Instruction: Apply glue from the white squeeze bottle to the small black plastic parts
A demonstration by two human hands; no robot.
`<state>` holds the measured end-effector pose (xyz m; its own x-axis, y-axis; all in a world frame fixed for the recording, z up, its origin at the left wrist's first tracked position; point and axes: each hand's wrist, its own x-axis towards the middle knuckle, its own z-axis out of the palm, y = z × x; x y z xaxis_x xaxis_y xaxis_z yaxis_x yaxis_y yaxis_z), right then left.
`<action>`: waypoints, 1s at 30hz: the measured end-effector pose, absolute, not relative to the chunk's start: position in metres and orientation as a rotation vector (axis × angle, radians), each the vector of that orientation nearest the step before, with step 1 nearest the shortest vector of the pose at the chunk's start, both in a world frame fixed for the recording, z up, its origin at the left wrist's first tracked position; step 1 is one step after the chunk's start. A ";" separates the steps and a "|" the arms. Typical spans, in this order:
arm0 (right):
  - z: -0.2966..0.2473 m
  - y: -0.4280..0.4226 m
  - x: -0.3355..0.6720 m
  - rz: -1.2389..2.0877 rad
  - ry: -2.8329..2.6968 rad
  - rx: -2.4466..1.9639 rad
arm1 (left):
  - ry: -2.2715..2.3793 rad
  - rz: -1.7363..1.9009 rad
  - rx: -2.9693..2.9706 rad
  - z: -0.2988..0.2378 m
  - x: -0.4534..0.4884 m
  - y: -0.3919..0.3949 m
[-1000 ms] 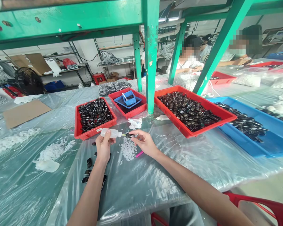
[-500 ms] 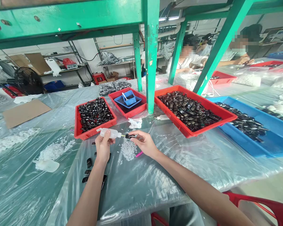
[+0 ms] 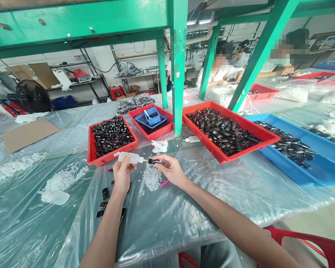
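Note:
My left hand (image 3: 123, 173) is closed round a translucent squeeze bottle (image 3: 132, 158) with a thin needle tip pointing right. The tip meets, or nearly meets, the end of a small glossy black plastic part (image 3: 154, 161). Thumb and fingers of my right hand (image 3: 171, 169) pinch that part. Below the two hands lies a heap of small white pieces (image 3: 152, 178) on the plastic sheet, with a pink stick (image 3: 164, 182) beside it. Several loose black parts (image 3: 105, 192) lie around my left forearm, which hides some of them.
Red trays of black parts stand left (image 3: 111, 160) and right (image 3: 231, 158); between them a red tray (image 3: 167, 130) holds a blue tray with a scoop. A green post (image 3: 178, 74) rises behind. A blue tray (image 3: 304, 178) sits at right. Co-workers sit across the table.
Almost nothing differs. Both hands keep the bottle tip at the black part, and the whole view has shifted very slightly.

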<state>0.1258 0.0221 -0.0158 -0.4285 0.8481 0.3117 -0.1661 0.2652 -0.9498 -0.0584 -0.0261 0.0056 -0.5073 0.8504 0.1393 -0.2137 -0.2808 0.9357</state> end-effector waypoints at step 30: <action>-0.013 0.037 0.136 1.217 -1.580 -0.734 | 1.147 1.913 0.700 0.008 -0.062 -0.022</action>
<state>0.1363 0.0365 -0.0130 -0.3447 0.8789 0.3297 -0.0946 0.3169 -0.9437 -0.0622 -0.0222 0.0076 -0.5420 0.8381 0.0616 -0.3405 -0.2860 0.8957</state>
